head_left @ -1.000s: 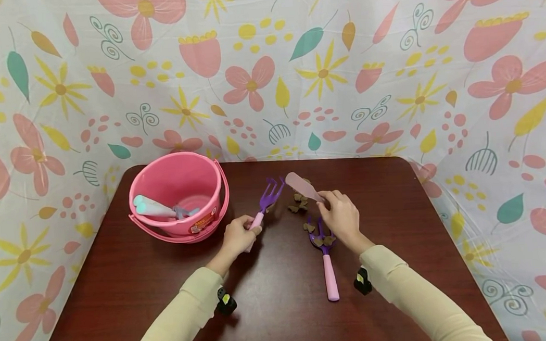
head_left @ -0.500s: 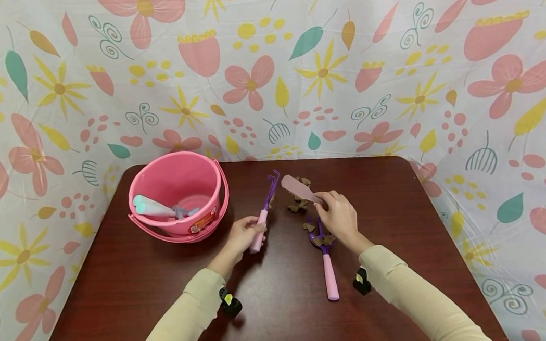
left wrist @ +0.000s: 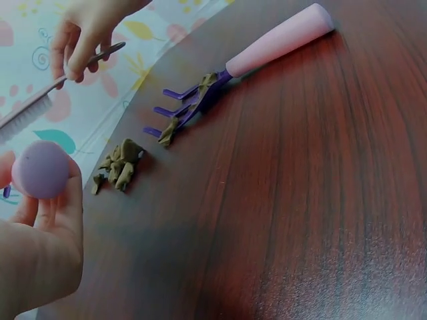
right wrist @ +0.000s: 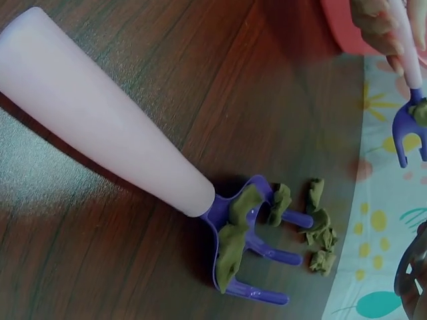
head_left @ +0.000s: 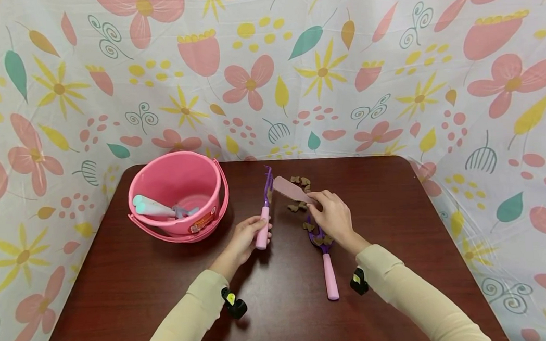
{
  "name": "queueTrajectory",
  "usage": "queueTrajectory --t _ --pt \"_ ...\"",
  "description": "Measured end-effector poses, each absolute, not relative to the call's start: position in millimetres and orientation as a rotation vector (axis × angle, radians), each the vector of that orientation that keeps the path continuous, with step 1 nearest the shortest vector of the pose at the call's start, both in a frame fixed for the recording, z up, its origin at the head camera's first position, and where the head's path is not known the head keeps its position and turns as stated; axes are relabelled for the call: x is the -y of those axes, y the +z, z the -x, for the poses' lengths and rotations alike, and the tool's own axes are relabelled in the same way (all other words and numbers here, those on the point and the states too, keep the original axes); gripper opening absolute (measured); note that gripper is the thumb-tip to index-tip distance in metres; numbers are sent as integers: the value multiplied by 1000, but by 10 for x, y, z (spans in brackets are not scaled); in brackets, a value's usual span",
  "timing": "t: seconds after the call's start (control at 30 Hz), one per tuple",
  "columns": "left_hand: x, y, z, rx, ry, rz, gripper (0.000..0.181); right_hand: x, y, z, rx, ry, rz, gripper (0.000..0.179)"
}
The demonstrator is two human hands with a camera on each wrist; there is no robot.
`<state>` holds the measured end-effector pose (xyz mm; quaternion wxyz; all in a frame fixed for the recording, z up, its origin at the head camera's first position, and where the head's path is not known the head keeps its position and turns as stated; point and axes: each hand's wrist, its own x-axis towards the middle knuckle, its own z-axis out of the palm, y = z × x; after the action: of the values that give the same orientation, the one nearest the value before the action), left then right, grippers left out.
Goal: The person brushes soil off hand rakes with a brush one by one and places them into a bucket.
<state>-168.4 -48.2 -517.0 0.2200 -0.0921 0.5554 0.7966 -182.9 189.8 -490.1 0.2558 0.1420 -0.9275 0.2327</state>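
Rake (head_left: 263, 228), pink-handled and purple-tined, gripped in your left hand (head_left: 245, 237), its tines pointing away from you and bearing a brown clump. Your right hand (head_left: 334, 213) pinches a pink brush (head_left: 289, 189), its head just beside the tines; contact cannot be told. Between your arms, a second rake (head_left: 330, 276) lies on the table (head_left: 168, 297), clumps (right wrist: 231, 257) on its tines; left, a pink bucket (head_left: 174, 174).

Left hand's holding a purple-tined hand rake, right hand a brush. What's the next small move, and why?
I'd likely sweep the brush across the held hand rake: a brown lump sits on its head, and the right hand has the brush close beside it.
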Motion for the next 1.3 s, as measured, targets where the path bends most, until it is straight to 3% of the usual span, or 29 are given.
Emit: queueTrajectory --t 0.4,0.73,1.3 --pt "481 -5185 1697 -1325 2231 147 42 -1731 -4839 1816 2500 637 -545 25" --pt "488 -5174 1678 -1189 2208 101 34 -1651 -4803 1841 2443 566 -646 28" --pt "505 -5192 1644 -1222 2181 55 34 -1708 -4826 1831 2470 471 -645 28"
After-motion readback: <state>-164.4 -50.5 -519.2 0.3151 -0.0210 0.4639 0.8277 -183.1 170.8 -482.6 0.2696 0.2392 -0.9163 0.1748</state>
